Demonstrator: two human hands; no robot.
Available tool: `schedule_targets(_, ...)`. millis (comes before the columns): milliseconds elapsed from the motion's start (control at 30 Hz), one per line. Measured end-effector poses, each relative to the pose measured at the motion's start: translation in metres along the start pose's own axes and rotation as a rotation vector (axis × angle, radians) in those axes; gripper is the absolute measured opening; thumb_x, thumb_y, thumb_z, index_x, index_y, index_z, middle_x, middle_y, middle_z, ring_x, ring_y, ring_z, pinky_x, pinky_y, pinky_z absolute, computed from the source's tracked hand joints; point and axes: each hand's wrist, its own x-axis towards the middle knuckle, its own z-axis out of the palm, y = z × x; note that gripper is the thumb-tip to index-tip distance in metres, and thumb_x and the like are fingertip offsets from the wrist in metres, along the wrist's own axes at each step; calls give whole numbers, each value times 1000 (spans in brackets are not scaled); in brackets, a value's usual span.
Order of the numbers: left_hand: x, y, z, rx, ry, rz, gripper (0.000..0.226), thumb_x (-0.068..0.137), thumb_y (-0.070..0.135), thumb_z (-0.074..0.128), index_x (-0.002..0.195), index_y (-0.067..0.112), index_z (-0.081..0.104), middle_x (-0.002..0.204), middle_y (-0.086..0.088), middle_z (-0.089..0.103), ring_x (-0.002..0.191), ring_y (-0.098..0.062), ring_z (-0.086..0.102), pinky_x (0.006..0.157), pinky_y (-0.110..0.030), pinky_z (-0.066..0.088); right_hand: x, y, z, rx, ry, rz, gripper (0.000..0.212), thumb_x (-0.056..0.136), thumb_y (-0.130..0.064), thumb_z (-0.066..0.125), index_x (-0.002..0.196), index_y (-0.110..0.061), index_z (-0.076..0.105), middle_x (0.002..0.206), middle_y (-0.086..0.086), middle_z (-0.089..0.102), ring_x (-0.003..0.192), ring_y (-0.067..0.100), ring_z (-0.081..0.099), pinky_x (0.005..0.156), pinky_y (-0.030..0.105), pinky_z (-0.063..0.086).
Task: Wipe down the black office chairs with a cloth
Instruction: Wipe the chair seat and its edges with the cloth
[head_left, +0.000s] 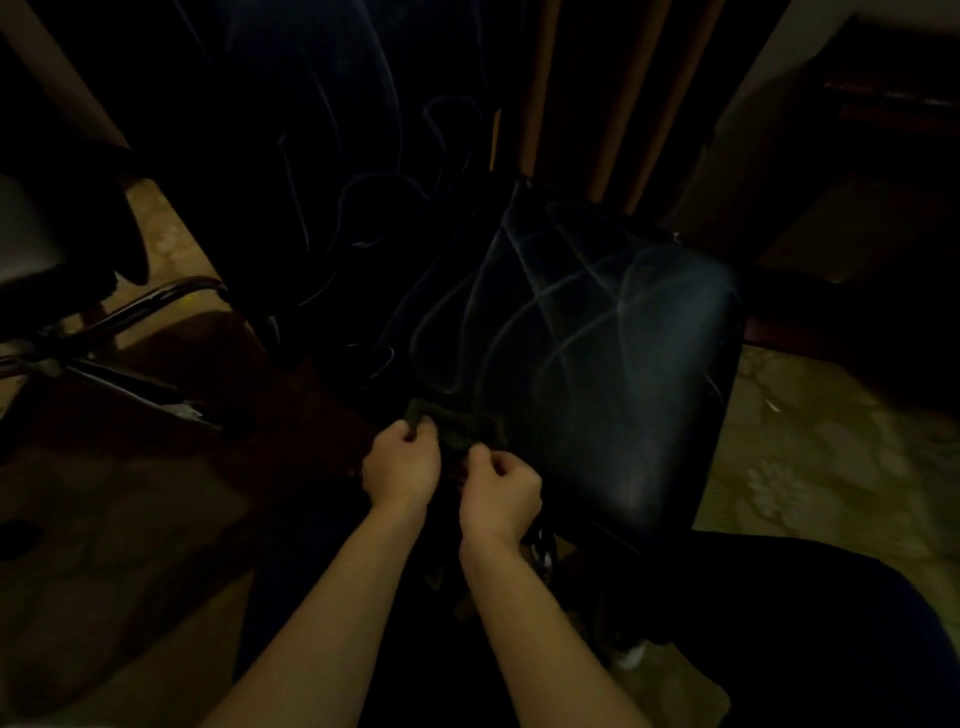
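A black office chair seat (597, 332) fills the middle of the dim view, with pale curved wipe streaks across its shiny surface. A dark green cloth (460, 423) lies bunched at the seat's near left edge. My left hand (402, 465) pinches the cloth's left end with curled fingers. My right hand (498, 491) pinches its near edge just to the right. Both hands sit close together in front of the seat. The chair's back (322, 156) rises dark behind it, also streaked.
A second chair (31, 244) with a chrome star base (119, 358) stands at the left. Wooden slats (597, 98) rise behind the seat. Dark furniture (883, 104) fills the upper right. Patterned floor (810, 467) shows at the right and brown floor at the lower left.
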Motion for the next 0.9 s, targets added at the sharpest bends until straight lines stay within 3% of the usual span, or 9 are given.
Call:
schedule_targets(167, -52, -25, 42, 1, -147, -32, 22, 99, 40, 51, 89, 25, 64, 96, -3, 66, 90, -21, 64, 88, -46, 55, 2, 22, -64, -60, 169, -9, 25, 89, -27, 64, 66, -21, 69, 65, -3, 69, 68, 17, 67, 68, 39, 58)
schedule_targets(333, -67, -31, 61, -21, -147, -76, 22, 99, 41, 52, 82, 30, 58, 97, 7, 61, 91, -13, 59, 88, -38, 53, 8, 24, -85, -129, 236, -38, 29, 90, -28, 64, 63, -18, 67, 62, 0, 67, 64, 18, 65, 70, 46, 58)
schedule_targets(400, -63, -30, 59, -35, -149, -96, 15, 99, 42, 53, 98, 32, 63, 105, 6, 60, 97, -16, 58, 92, -38, 51, 10, 21, -83, -141, 215, -12, 29, 91, -28, 63, 64, -17, 67, 64, 2, 67, 65, 20, 65, 71, 46, 58)
schedule_targets(467, -56, -27, 55, -38, -139, -99, 34, 97, 44, 55, 125, 26, 63, 122, 1, 61, 110, -22, 59, 98, -41, 50, 12, 21, -78, -140, 185, 13, 29, 92, -27, 63, 66, -15, 67, 66, 5, 68, 66, 22, 66, 72, 46, 58)
schedule_targets(533, -43, -23, 49, -57, -135, -103, 42, 96, 44, 57, 132, 22, 60, 128, -2, 61, 115, -24, 58, 102, -43, 48, 14, 21, -69, -143, 158, 14, 29, 92, -27, 63, 67, -13, 68, 67, 6, 68, 67, 23, 66, 72, 46, 58)
schedule_targets(600, -30, -20, 40, -65, -141, -110, 37, 95, 44, 57, 124, 22, 65, 123, -2, 64, 112, -25, 60, 101, -45, 49, 13, 19, -57, -127, 125, 12, 28, 92, -27, 62, 69, -12, 69, 67, 5, 69, 67, 21, 67, 71, 44, 59)
schedule_targets(667, -20, -20, 32, -59, -140, -80, 25, 95, 43, 57, 91, 22, 70, 102, -2, 68, 95, -23, 63, 92, -42, 52, 10, 19, -44, -115, 104, 9, 28, 92, -27, 61, 71, -11, 69, 67, 4, 69, 63, 18, 66, 63, 38, 57)
schedule_targets(733, -12, -20, 26, -49, -110, -46, 34, 98, 39, 55, 68, 24, 56, 82, 2, 61, 75, -15, 57, 80, -34, 49, 6, 17, -32, -136, 86, -1, 28, 93, -27, 60, 72, -11, 68, 67, 2, 67, 58, 12, 61, 54, 28, 50)
schedule_targets(900, 7, -11, 9, 31, -26, 22, 38, 101, 38, 50, 69, 18, 55, 76, -2, 59, 71, -19, 55, 67, -33, 42, -4, 9, 8, -103, 31, 56, 28, 92, -28, 60, 69, -14, 68, 68, 2, 67, 64, 17, 63, 68, 39, 58)
